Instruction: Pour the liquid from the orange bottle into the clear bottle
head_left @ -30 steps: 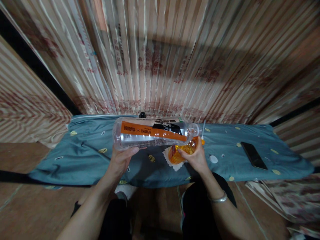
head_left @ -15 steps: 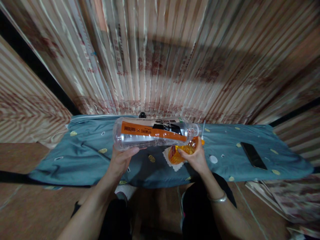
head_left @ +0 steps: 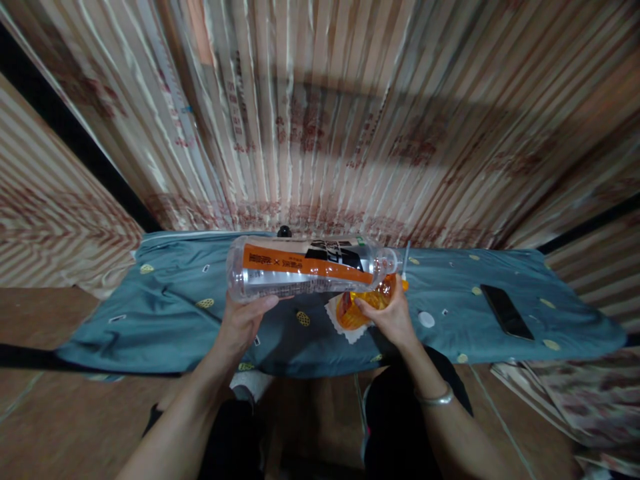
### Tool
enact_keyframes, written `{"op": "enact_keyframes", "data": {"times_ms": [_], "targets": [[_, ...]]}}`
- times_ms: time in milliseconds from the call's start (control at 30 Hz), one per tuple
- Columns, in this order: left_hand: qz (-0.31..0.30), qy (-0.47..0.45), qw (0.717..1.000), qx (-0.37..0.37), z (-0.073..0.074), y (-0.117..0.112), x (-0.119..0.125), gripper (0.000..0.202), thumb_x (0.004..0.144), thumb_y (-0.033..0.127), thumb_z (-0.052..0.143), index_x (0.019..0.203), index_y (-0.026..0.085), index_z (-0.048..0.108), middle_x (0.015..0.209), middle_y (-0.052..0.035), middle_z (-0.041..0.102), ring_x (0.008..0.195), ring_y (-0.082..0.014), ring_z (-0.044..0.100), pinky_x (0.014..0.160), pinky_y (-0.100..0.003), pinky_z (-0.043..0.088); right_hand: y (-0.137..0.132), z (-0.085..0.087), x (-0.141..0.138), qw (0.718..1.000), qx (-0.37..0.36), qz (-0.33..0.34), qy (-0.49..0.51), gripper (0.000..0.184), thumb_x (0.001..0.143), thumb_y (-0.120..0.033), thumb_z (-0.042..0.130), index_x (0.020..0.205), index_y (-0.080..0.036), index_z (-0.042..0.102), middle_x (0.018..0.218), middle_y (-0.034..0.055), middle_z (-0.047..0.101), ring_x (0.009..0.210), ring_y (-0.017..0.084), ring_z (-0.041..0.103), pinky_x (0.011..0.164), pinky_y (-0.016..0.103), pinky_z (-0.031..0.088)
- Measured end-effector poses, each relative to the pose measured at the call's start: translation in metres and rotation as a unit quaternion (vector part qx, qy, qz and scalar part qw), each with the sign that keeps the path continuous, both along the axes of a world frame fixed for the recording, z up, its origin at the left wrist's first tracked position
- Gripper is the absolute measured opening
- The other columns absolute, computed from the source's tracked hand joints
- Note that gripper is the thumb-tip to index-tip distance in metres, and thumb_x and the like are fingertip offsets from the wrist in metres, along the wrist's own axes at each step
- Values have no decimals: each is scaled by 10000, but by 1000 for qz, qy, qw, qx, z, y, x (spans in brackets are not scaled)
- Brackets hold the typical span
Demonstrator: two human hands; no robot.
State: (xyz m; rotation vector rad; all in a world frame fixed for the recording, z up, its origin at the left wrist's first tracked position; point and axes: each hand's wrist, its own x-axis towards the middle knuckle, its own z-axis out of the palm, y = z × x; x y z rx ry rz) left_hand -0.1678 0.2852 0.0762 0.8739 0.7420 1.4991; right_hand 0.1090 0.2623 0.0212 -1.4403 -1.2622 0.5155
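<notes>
My left hand grips the bottom end of a large clear plastic bottle with an orange and black label. The bottle lies nearly level, its open neck pointing right over a small orange translucent container. My right hand is wrapped round that container from the right. The container stands on a white scalloped paper on the blue-grey cloth. A thin white stick rises just behind the bottle's neck.
The blue-grey patterned cloth covers a long low surface in front of striped curtains. A black phone lies at the right. A small white disc sits right of my hand. A dark round knob shows behind the bottle.
</notes>
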Motion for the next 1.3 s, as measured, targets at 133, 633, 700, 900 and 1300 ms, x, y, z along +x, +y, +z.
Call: {"op": "enact_keyframes", "data": {"times_ms": [133,633,700,900,1300], "targets": [[9,-2,1000,2,0,-1,1,579,509,251,948,1066,256,791,906,-40,817,882,-350,798,758,-491,700,0,0,1,1000,-1,3,3,910,619,-437,923,1405,-194,534,1287,150,733,1171,355,736,1088,544,571],[-7,-1,1000,-7,0,1,0,572,508,242,947,1055,273,781,880,-26,811,828,-333,796,707,-474,700,0,1,-1,1000,-3,-5,-3,853,629,-490,915,1336,-196,539,1241,147,753,1134,354,751,1049,538,600],[-9,1,1000,-5,-1,1,0,579,518,253,949,1071,274,777,887,-27,811,831,-332,798,716,-478,700,-1,0,0,1000,-2,-5,-10,841,642,-487,908,1342,-201,541,1250,143,749,1140,349,748,1058,534,595],[-18,-5,1000,2,-3,1,1,554,531,261,947,1056,274,769,925,-24,815,850,-323,797,749,-477,700,-1,1,-1,1000,12,-13,-23,810,644,-469,902,1330,-204,562,1227,129,756,1124,340,750,1029,520,613],[-35,-15,999,8,-11,4,-2,637,539,302,991,1122,251,739,964,-43,818,859,-305,792,783,-482,697,-2,-1,0,1000,-7,-8,12,826,625,-452,924,1325,-212,558,1269,133,743,1164,345,738,1097,556,568]]}}
